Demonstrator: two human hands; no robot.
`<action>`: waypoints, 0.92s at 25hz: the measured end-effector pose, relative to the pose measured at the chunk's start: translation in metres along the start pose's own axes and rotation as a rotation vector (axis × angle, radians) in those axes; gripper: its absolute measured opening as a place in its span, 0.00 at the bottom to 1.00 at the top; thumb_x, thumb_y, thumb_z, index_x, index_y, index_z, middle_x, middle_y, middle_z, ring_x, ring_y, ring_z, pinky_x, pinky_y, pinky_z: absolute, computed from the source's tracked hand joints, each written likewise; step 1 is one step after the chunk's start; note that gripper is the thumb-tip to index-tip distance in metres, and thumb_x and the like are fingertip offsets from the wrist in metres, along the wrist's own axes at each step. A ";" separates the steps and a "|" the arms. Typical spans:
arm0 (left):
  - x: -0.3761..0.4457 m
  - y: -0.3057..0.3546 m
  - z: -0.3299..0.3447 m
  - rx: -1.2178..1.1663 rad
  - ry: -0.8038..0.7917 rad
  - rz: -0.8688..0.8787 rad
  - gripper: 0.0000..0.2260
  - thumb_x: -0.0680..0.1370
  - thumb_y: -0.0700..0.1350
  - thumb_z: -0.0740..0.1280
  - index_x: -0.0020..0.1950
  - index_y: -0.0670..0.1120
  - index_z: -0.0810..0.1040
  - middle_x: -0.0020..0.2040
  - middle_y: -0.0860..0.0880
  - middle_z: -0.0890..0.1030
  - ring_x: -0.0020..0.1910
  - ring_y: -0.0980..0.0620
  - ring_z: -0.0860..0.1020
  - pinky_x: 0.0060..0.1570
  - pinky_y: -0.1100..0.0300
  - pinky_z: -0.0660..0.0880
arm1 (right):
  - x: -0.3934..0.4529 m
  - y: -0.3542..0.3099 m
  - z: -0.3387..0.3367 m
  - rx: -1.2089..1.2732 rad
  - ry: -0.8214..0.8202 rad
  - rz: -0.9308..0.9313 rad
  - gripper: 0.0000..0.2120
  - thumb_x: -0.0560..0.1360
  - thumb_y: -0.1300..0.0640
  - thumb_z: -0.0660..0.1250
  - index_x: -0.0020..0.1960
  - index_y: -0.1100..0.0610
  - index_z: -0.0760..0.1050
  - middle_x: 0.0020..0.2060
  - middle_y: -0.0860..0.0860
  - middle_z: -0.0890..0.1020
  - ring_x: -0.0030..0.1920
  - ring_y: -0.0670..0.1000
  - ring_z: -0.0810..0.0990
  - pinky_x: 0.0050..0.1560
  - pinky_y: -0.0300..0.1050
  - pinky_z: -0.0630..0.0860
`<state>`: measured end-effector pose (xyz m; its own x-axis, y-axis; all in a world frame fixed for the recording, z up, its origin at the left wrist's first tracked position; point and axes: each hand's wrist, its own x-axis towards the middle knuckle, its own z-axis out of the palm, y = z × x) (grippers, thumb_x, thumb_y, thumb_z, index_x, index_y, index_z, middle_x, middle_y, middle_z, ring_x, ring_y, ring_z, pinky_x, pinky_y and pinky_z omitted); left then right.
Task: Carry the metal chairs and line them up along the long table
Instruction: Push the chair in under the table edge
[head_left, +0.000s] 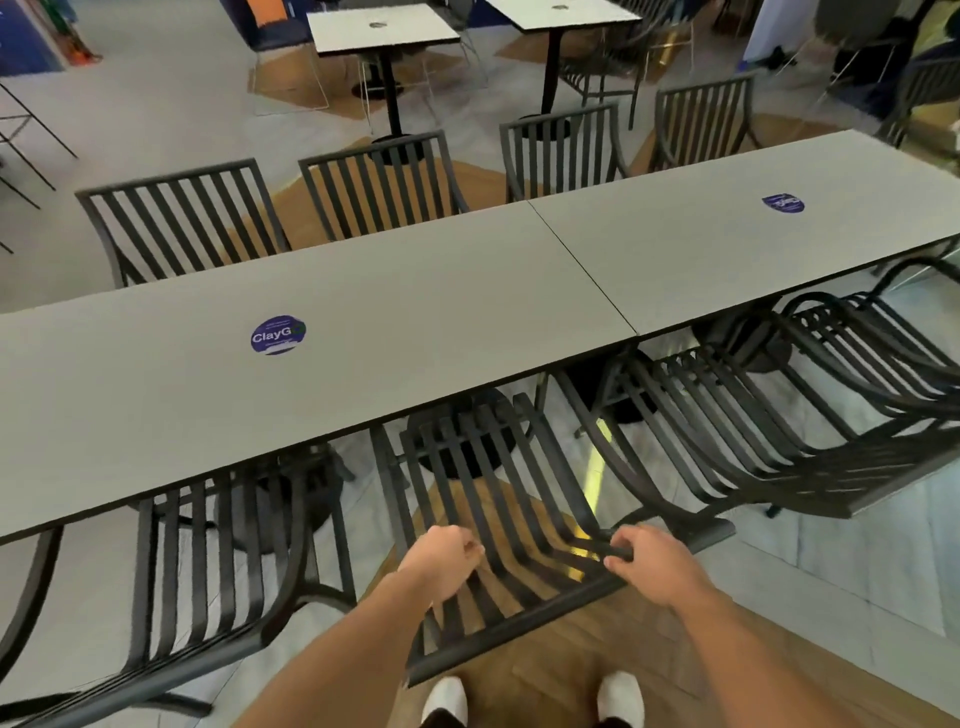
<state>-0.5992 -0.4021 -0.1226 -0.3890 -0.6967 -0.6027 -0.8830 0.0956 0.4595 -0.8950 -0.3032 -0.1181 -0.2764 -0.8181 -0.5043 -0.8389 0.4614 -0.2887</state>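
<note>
Gripping the middle chair (498, 519) by its back slats, we curl both the left hand (441, 558) and right hand (641, 561) around them. Its seat points straight ahead under the long table (363, 322), so we push forward.

A food-court dining hall: long grey table (363, 332) with branded sticker (278, 335), slatted metal chairs (187, 218), pedestal café tables (382, 28).

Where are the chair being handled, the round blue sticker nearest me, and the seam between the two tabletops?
chair (498, 499), head view, on a slat of its curved back.
blue sticker (278, 334), head view, on its middle.
seam (582, 265), head view, midway along the dark line between the tabletops.
</note>
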 end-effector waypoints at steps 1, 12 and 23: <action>0.003 0.005 0.003 -0.020 0.010 -0.035 0.13 0.86 0.50 0.58 0.60 0.50 0.81 0.52 0.50 0.83 0.49 0.52 0.82 0.49 0.59 0.78 | 0.009 0.008 -0.006 -0.017 -0.016 -0.015 0.14 0.79 0.45 0.68 0.62 0.48 0.77 0.57 0.47 0.79 0.56 0.48 0.78 0.59 0.47 0.77; -0.028 0.073 0.096 -0.167 0.035 -0.297 0.24 0.79 0.68 0.62 0.66 0.53 0.79 0.56 0.53 0.82 0.54 0.54 0.78 0.58 0.56 0.76 | 0.056 0.090 -0.040 -0.245 -0.357 -0.269 0.35 0.76 0.25 0.51 0.67 0.48 0.76 0.64 0.49 0.78 0.64 0.51 0.75 0.63 0.51 0.73; -0.013 0.085 0.144 0.315 0.149 -0.448 0.28 0.81 0.38 0.67 0.79 0.53 0.64 0.73 0.46 0.72 0.74 0.41 0.68 0.76 0.42 0.62 | 0.057 0.107 -0.037 -0.469 -0.281 -0.453 0.47 0.66 0.19 0.41 0.70 0.47 0.71 0.63 0.47 0.80 0.63 0.52 0.77 0.61 0.50 0.75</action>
<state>-0.7068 -0.2826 -0.1695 0.0632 -0.8084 -0.5852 -0.9979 -0.0413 -0.0508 -1.0181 -0.3127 -0.1479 0.2257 -0.7461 -0.6265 -0.9736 -0.1512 -0.1708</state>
